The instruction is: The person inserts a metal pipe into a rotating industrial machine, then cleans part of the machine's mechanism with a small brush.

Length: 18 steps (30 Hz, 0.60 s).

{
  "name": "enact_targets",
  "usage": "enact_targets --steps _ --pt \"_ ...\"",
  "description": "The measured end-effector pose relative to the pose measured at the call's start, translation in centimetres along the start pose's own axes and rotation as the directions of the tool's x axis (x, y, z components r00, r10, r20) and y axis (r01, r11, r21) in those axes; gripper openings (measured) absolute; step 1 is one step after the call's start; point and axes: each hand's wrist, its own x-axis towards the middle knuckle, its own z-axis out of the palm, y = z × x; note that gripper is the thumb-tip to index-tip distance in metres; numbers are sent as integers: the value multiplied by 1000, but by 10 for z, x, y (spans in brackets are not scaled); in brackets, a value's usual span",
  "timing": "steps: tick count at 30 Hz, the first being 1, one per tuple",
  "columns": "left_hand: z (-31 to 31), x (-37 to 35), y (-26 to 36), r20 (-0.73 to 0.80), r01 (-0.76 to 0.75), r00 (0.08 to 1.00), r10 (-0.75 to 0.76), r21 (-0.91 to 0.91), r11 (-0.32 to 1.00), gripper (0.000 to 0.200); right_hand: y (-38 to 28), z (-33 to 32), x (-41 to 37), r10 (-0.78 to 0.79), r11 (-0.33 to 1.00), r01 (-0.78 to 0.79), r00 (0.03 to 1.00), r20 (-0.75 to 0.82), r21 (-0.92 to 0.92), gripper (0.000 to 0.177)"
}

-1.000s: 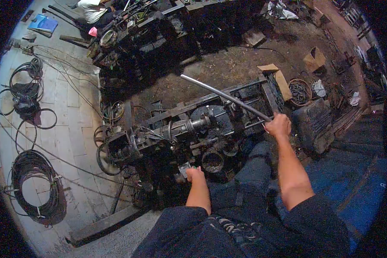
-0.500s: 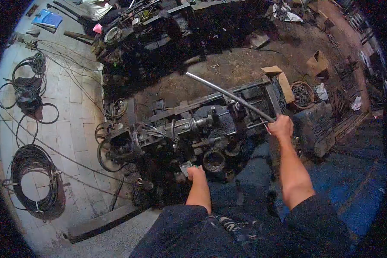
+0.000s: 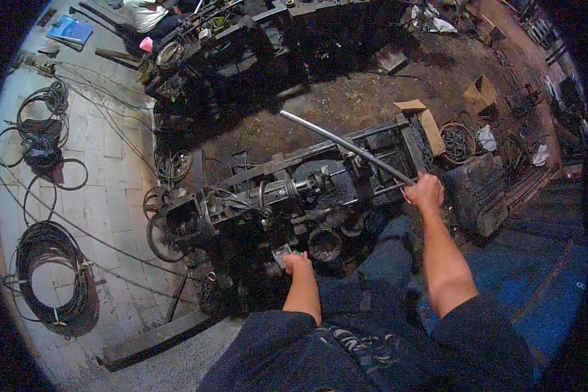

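My right hand (image 3: 426,191) is wrapped round the lower end of a long metal bar (image 3: 346,143), which slants up to the left over the far side of a greasy machine (image 3: 281,191). My left hand (image 3: 296,261) is at the near side of the machine, close to a small pale metal box (image 3: 281,255). Its fingers are bent against the box's right side, but what they grip there is too small to tell. Just right of that hand sits a round metal cup (image 3: 325,244).
Coiled cable (image 3: 49,274) and thin wires lie on the tiled floor at left. A long beam (image 3: 157,340) lies at lower left. Cardboard boxes (image 3: 431,130), a basket of rods (image 3: 458,142) and a metal block (image 3: 477,193) are at right. A person (image 3: 145,16) is at the top left.
Both hands and the bar have stayed almost still. At the top left, the other person's pale clothing has shifted slightly.
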Motion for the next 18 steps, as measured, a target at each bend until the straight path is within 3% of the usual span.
enact_targets --steps 9,18 --pt "1 15 -5 -37 -18 999 17 -37 999 27 2 5 6 20 1000 -20 999 40 -17 38" --pt "-1 1 -4 7 -48 999 48 17 999 28 -2 1 3 13 999 -12 999 29 -41 41"
